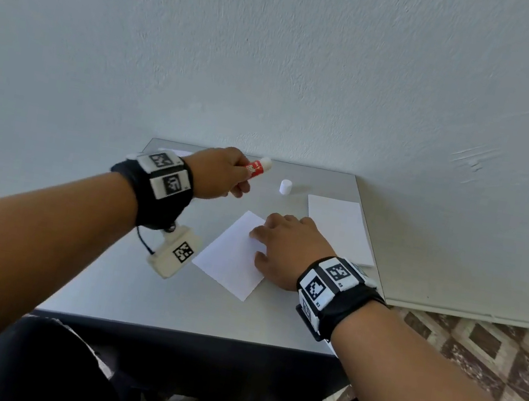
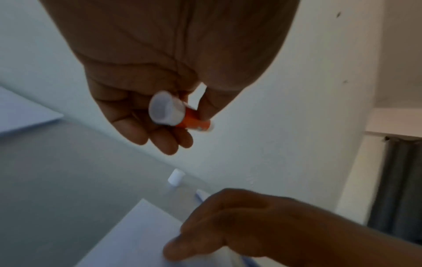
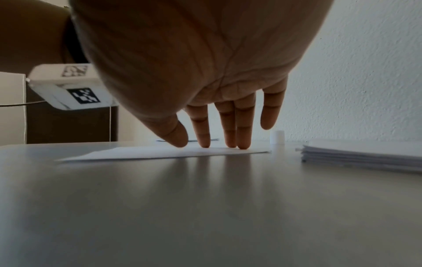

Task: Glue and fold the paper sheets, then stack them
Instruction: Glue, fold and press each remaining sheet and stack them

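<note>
My left hand [image 1: 225,176] hovers above the back of the grey table [image 1: 138,291] and grips a red glue stick [image 1: 258,167] [image 2: 182,115], which is uncapped. Its white cap [image 1: 286,187] [image 2: 175,177] [image 3: 277,137] stands upright on the table near the wall. A white paper sheet [image 1: 233,254] [image 3: 164,153] lies flat mid-table. My right hand [image 1: 286,249] presses straight fingertips [image 3: 205,142] down on the sheet's right part, holding it in place. At the right edge sits a stack of white sheets [image 1: 338,226] [image 3: 365,155].
Another white paper [image 1: 173,152] [image 2: 25,112] lies at the table's back left corner, partly behind my left wrist. The table stands against a pale wall [image 1: 277,63]. Patterned floor [image 1: 491,357] shows on the right, and my dark-clad legs [image 1: 39,369] are under the front edge.
</note>
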